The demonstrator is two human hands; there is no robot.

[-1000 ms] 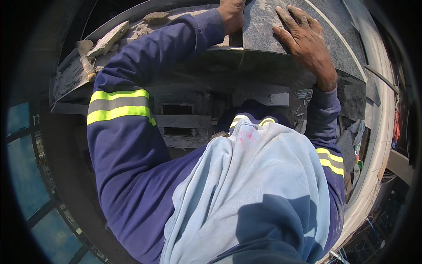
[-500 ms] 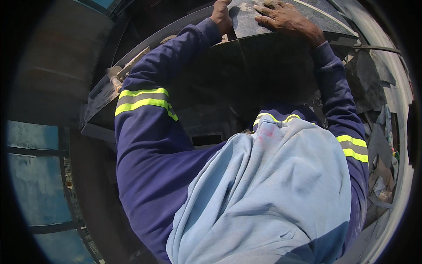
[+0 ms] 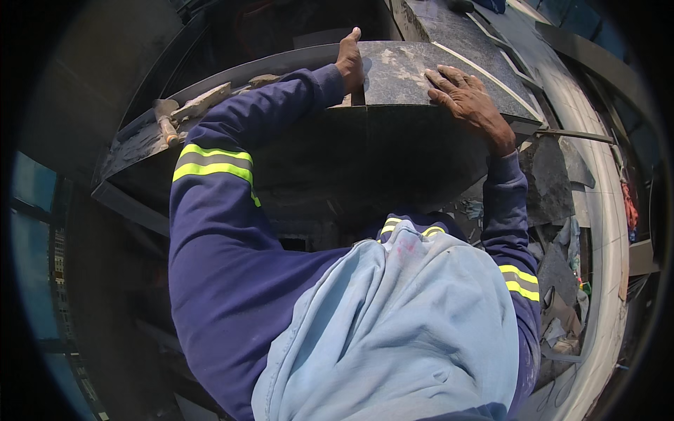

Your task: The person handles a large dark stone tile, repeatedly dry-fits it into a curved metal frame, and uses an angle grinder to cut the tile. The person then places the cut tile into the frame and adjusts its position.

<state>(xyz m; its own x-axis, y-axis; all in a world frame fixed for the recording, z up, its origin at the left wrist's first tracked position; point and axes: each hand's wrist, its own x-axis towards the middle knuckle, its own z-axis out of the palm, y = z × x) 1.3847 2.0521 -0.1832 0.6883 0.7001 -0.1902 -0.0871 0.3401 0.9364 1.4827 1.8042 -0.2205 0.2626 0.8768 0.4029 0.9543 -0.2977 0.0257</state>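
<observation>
A grey speckled stone slab with pale smears lies on top of a dark box-like structure in front of me. My left hand is closed at the slab's left edge, thumb pointing up; its other fingers are mostly hidden. My right hand rests on the slab's top near its right front part, fingers stretched out and flat. Left of the slab, the ledge carries rough mortar chunks and a trowel with a worn handle.
A pale strip runs along the slab's far right edge. Broken stone pieces and rubble lie to my right, beside a long pale curved ledge. Another grey slab stretches away at the far side.
The view has tilted up, so the slab and both hands sit lower in the picture and more of the far side shows. My right hand still lies flat on the slab.
</observation>
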